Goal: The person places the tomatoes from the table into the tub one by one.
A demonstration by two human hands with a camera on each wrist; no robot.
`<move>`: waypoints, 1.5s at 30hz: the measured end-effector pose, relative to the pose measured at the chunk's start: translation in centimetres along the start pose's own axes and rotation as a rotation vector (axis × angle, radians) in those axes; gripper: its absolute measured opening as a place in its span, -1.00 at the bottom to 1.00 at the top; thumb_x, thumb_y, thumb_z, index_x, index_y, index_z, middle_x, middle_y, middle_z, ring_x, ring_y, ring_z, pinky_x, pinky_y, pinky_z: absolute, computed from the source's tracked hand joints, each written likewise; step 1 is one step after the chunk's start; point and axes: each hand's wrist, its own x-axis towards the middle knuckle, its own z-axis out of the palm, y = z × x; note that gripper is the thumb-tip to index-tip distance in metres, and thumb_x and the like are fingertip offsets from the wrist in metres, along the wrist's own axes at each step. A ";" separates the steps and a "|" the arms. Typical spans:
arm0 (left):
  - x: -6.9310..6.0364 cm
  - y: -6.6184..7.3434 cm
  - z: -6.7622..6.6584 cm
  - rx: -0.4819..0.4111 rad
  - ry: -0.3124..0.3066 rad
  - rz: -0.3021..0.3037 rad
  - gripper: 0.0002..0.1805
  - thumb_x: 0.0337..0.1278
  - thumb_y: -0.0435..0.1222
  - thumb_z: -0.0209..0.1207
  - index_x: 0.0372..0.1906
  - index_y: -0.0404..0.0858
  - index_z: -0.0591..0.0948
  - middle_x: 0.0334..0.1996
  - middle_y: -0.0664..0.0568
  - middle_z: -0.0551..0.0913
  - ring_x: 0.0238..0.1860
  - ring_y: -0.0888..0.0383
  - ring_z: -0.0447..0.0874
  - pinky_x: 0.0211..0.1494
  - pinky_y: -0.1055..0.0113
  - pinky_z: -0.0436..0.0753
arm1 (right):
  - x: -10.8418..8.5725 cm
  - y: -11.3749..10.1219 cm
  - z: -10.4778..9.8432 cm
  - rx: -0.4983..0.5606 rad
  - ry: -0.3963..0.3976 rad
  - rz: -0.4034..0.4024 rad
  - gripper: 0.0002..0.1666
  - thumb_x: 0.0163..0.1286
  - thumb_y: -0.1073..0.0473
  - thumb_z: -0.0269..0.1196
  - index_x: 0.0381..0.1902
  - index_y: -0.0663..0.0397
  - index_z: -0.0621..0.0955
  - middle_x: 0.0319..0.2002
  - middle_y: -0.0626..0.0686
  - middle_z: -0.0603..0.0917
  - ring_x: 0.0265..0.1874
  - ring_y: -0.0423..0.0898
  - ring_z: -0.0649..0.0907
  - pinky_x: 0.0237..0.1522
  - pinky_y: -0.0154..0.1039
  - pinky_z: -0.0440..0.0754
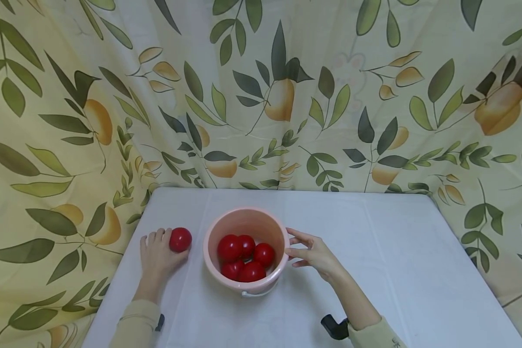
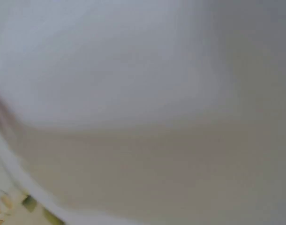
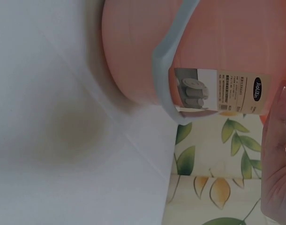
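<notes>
A glossy red ball (image 1: 180,239) sits between the thumb and fingers of my left hand (image 1: 160,253), left of a pink bucket (image 1: 213,263). Several similar red balls (image 1: 252,271) lie inside the bucket. My right hand (image 1: 315,255) touches the bucket's right side near the rim, its fingers extended and spread. In the right wrist view, a fingertip of that hand (image 3: 278,154) meets the bucket's wall (image 3: 138,51) beside a printed label. The left wrist view is blurred and does not show the left hand's grip.
The bucket stands on a table with a white cloth (image 1: 374,241). Its pale handle (image 1: 261,293) hangs down on the near side. A leaf-and-fruit patterned curtain (image 1: 313,159) rises behind the table and along its sides.
</notes>
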 end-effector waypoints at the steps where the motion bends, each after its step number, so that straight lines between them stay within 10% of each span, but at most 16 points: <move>1: 0.3 0.2 -0.4 0.003 0.018 0.015 -0.23 -0.32 0.15 0.27 -0.03 -0.31 0.44 -0.10 -0.22 0.46 -0.02 -0.16 0.32 0.13 -0.20 0.14 | 0.0 0.0 0.0 0.001 0.002 0.000 -0.29 0.15 0.22 0.31 0.28 0.09 0.35 -0.11 0.20 0.50 -0.36 -0.05 0.68 -0.37 -0.16 0.68; 23: 4.1 10.3 -10.1 0.064 0.260 0.302 -0.20 -0.43 0.16 0.30 -0.01 -0.25 0.45 -0.11 -0.18 0.53 -0.07 -0.12 0.43 0.00 -0.05 0.41 | -0.1 -0.1 0.1 -0.007 0.005 -0.008 -0.28 0.16 0.23 0.30 0.29 0.11 0.34 -0.09 0.21 0.51 -0.36 -0.03 0.68 -0.35 -0.15 0.68; 34: 2.9 16.1 -9.3 0.048 0.101 0.415 -0.21 -0.45 0.14 0.33 0.00 -0.19 0.44 -0.15 -0.08 0.52 -0.10 -0.02 0.43 -0.04 0.04 0.45 | -0.1 0.0 0.0 0.000 -0.002 -0.012 -0.28 0.15 0.22 0.30 0.28 0.12 0.35 -0.08 0.22 0.51 -0.36 -0.02 0.69 -0.36 -0.15 0.68; 45: 2.2 18.0 -6.4 0.150 -0.078 0.532 -0.18 -0.42 0.20 0.32 0.04 -0.15 0.41 -0.06 -0.02 0.50 -0.03 0.04 0.40 -0.01 0.08 0.47 | 0.0 0.1 -0.1 0.011 -0.014 -0.008 -0.26 0.14 0.19 0.32 0.29 0.10 0.35 -0.10 0.20 0.51 -0.37 -0.04 0.68 -0.36 -0.15 0.68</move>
